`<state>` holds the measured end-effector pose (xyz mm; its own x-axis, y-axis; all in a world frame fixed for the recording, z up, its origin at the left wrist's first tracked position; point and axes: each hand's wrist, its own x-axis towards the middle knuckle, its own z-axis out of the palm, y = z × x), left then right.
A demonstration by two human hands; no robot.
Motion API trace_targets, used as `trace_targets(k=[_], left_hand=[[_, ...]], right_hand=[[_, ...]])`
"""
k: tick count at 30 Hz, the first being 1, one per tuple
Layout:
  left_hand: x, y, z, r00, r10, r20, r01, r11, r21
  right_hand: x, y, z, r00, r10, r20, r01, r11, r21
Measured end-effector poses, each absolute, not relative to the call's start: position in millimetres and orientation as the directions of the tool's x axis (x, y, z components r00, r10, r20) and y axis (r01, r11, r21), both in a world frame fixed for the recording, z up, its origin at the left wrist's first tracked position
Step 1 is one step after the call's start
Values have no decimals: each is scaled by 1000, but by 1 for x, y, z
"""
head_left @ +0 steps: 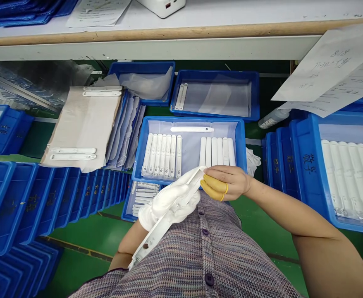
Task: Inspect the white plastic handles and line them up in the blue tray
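Observation:
My left hand [172, 198], in a white glove, is wrapped around a long white plastic strip [152, 240] with a hole near its lower end. The strip is tilted, its lower end close to my shirt. With yellow cots on some fingers, my right hand [223, 182] pinches the strip's upper end; the fingertips hide that tip. Just beyond my hands, a blue tray [240, 145] lined with white film holds similar strips. One group of strips [162, 155] stands at its left, another group [218, 151] at its right, and a single strip [192, 129] lies across the back.
Behind are two blue trays, one with film [147, 82], one with two strips [214, 95]. Cardboard [82, 120] bearing strips lies left, above stacked blue trays [45, 203]. A tray of strips [322, 165] and a bottle [274, 118] stand right. A shelf edge [156, 35] crosses the back.

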<state>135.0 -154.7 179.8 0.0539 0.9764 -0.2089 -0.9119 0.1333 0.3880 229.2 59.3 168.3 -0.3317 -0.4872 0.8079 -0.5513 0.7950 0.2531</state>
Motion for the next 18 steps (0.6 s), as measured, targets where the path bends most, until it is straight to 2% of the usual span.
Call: trace_targets(k=[4,10,18], left_hand=[[139,-155,188,-29,965,-262,-894,92,439],[141,-156,192,-76,964,-255,-879,56,473],[143,-161,185,-118,933,-339,-866,70,495]], right_hand=[[229,57,165,-362,-476,802,-540,808,236],[229,54,166,-341,-463,818,-548,805,226],[231,51,168,-397,-443,804,-516,832,203]])
